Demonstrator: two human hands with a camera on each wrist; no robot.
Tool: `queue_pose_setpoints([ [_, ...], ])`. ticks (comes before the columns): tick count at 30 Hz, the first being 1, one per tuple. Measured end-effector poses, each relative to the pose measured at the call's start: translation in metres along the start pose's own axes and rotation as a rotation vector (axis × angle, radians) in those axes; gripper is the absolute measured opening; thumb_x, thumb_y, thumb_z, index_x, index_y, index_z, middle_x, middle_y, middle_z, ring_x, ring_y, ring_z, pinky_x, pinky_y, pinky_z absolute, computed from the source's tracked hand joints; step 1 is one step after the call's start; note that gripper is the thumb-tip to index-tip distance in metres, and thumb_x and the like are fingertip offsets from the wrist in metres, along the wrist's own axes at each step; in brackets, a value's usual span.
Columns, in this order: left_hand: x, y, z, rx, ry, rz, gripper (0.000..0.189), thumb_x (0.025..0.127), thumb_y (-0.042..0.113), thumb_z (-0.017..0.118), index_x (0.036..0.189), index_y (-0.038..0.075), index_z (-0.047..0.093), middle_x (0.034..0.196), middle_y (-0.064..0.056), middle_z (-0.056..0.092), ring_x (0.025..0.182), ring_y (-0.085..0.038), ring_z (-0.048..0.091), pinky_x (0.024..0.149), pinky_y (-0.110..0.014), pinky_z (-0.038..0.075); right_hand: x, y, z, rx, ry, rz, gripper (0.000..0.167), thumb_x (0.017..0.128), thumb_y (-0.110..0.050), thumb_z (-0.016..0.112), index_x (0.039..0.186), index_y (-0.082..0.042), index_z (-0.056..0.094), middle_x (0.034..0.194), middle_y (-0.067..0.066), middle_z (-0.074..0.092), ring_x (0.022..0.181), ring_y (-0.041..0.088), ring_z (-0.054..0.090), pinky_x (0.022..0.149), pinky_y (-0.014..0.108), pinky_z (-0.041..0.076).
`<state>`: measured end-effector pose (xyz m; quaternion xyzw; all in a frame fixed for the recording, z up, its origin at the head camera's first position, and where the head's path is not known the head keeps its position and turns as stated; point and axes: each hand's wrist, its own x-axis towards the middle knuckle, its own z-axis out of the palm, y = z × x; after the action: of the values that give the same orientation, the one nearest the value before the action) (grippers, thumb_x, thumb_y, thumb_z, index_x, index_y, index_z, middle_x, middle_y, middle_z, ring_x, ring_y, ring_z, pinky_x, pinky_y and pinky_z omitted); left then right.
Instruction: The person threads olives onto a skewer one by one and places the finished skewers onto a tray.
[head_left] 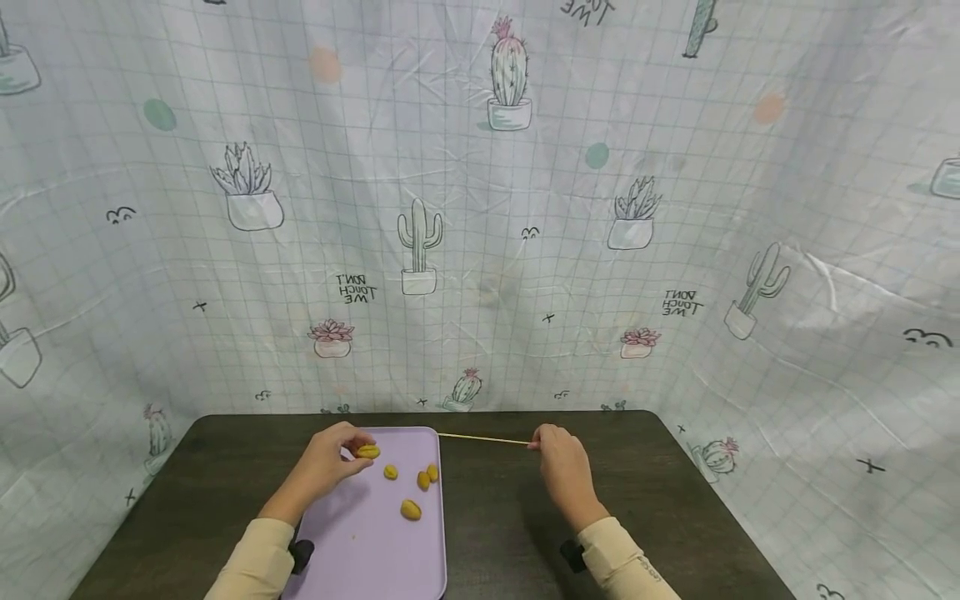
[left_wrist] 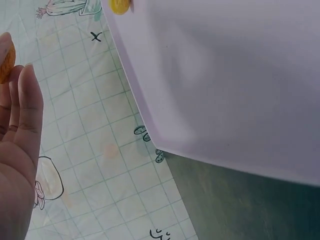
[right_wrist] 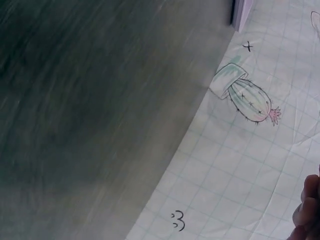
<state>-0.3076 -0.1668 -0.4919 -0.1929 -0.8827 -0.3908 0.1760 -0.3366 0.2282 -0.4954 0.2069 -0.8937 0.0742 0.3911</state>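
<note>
Between thumb and fingers, my left hand (head_left: 328, 461) pinches a small yellow, oval, fruit-like piece (head_left: 368, 452) above the far part of a lilac tray (head_left: 360, 562). The left wrist view shows this piece (left_wrist: 7, 65) at the fingertips, cut off by the frame edge. Right of the tray, my right hand (head_left: 566, 471) grips one end of a thin wooden skewer (head_left: 483, 437). The skewer points left, its other end right at the tray's far right corner. Several more yellow pieces (head_left: 411, 509) lie in the tray. Only some curled right fingers (right_wrist: 307, 207) show in the right wrist view.
The tray stands on a dark wooden table (head_left: 495, 533), left of its middle. A pale curtain (head_left: 465, 233) with printed cacti hangs behind the table and along both sides. Black straps with small devices (head_left: 302, 556) sit on both wrists.
</note>
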Motion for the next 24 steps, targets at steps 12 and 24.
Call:
queue_pose_setpoints([
  [12, 0.008, 0.003, 0.004, -0.051, -0.018, -0.055, 0.026, 0.079, 0.002, 0.086, 0.100, 0.012, 0.075, 0.092, 0.007, 0.065, 0.085, -0.012, 0.063, 0.074, -0.027, 0.056, 0.007, -0.018, 0.001, 0.013, 0.033, -0.029, 0.019, 0.083, -0.017, 0.078, 0.079, -0.010, 0.061, 0.070, 0.002, 0.059, 0.062, 0.020, 0.057, 0.052, 0.031, 0.035],
  [24, 0.012, 0.009, 0.010, -0.043, -0.014, -0.035, 0.026, 0.079, 0.002, 0.086, 0.100, 0.011, 0.075, 0.092, 0.007, 0.063, 0.084, -0.012, 0.061, 0.072, -0.026, 0.056, 0.014, -0.033, 0.002, 0.064, 0.032, -0.030, 0.019, 0.082, -0.021, 0.078, 0.078, -0.011, 0.063, 0.070, 0.001, 0.060, 0.063, 0.020, 0.058, 0.054, 0.032, 0.036],
])
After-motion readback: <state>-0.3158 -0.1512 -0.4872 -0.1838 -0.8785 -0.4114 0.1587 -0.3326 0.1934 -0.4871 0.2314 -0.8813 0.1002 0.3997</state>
